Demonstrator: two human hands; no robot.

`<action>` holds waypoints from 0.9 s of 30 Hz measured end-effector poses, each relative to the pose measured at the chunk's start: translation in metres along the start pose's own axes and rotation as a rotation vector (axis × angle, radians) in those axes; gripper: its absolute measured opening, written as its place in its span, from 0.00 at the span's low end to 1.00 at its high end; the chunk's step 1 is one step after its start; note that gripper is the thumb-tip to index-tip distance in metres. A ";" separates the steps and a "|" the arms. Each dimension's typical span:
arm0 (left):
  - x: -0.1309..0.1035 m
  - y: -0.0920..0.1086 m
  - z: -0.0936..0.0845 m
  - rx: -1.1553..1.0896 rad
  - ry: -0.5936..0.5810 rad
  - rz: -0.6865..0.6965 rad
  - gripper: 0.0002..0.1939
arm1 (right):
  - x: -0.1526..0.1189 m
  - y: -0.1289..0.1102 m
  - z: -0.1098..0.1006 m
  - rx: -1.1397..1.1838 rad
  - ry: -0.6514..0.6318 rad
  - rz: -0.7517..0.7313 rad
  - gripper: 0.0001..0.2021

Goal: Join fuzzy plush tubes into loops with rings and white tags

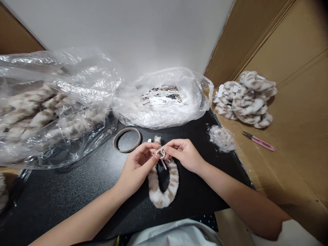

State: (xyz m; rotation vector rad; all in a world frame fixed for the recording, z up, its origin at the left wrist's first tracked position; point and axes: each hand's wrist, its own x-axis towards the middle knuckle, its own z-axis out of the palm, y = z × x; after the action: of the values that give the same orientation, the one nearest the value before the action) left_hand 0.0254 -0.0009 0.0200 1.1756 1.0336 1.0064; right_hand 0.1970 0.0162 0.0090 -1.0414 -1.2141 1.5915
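A fluffy white-and-brown strap (164, 200) hangs in a U shape over the black table, below my hands. At its top are pale, linked ring-shaped fittings (162, 152) with a thin, light strip (163, 164) dangling beneath. My left hand (137, 164) pinches these fittings from the left, thumb and forefinger closed. From the right, my right hand (186, 153) grips them between thumb and fingertips. The fingers partly cover how the rings join the strap. A fluffy end (157, 139) of the strap pokes up behind my left fingertips, beside a small white tag (150, 140).
A roll of tape (114, 140) lies left of my hands. Behind are a clear bag (164, 118) of small pale fittings and a larger bag (77, 136) of fluffy straps. At right are lint (222, 138), pink-handled snips (261, 142) and piled fluffy straps (248, 100).
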 end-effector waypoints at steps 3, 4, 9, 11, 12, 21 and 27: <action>0.002 -0.001 -0.002 -0.062 -0.016 -0.060 0.13 | -0.002 0.003 0.001 -0.079 0.004 -0.066 0.18; 0.003 -0.002 -0.003 -0.085 -0.020 -0.076 0.13 | -0.003 0.003 0.001 -0.112 0.009 -0.102 0.16; 0.004 -0.006 -0.007 -0.210 -0.076 -0.215 0.12 | -0.006 0.003 0.000 -0.353 0.065 -0.371 0.09; 0.005 -0.007 -0.007 -0.265 -0.104 -0.259 0.13 | -0.006 0.003 -0.001 -0.419 0.075 -0.439 0.09; 0.005 -0.007 -0.006 -0.286 -0.109 -0.269 0.13 | -0.006 0.003 -0.002 -0.437 0.075 -0.451 0.10; 0.005 -0.001 -0.004 -0.358 -0.136 -0.358 0.13 | -0.006 0.006 -0.002 -0.444 0.039 -0.509 0.11; 0.007 -0.002 -0.006 -0.377 -0.150 -0.416 0.12 | -0.007 0.002 -0.002 -0.523 0.022 -0.544 0.11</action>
State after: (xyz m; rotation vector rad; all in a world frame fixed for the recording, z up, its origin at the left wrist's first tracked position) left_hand 0.0214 0.0074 0.0171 0.6791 0.8739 0.7289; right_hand 0.2010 0.0103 0.0077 -0.9206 -1.7698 0.8594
